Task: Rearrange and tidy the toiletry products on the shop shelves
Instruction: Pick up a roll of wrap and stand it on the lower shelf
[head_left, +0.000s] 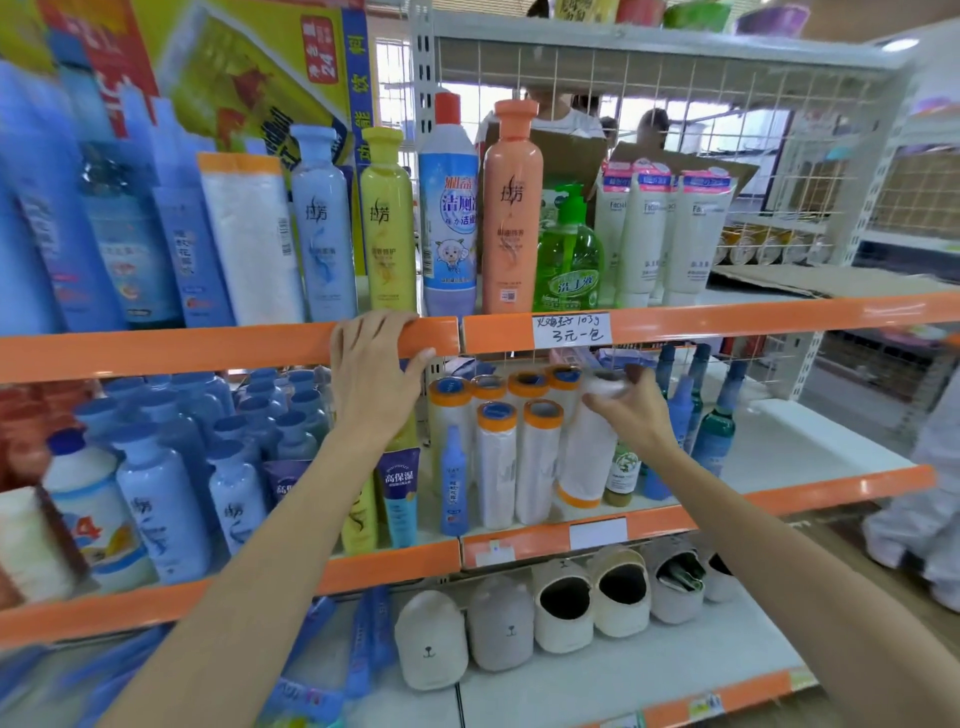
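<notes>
Currently a white roll (589, 441) on the middle shelf (665, 519) is gripped at its top by the right hand (631, 410); the upper shelf edge (208, 348) is touched by the left hand (371, 374), fingers relaxed. Standing it beside the other rolls (514, 457) is judged next.

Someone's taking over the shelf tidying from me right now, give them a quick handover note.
Left hand rests on the orange rail of the upper shelf, holding no product.
Right hand has a grip on the top of a white roll, tilted, at the right end of the rolls on the middle shelf.
Done: the other rolls stand upright together.
Left: stand this roll straight; one matching roll sits among the bottles on the upper shelf.
</notes>
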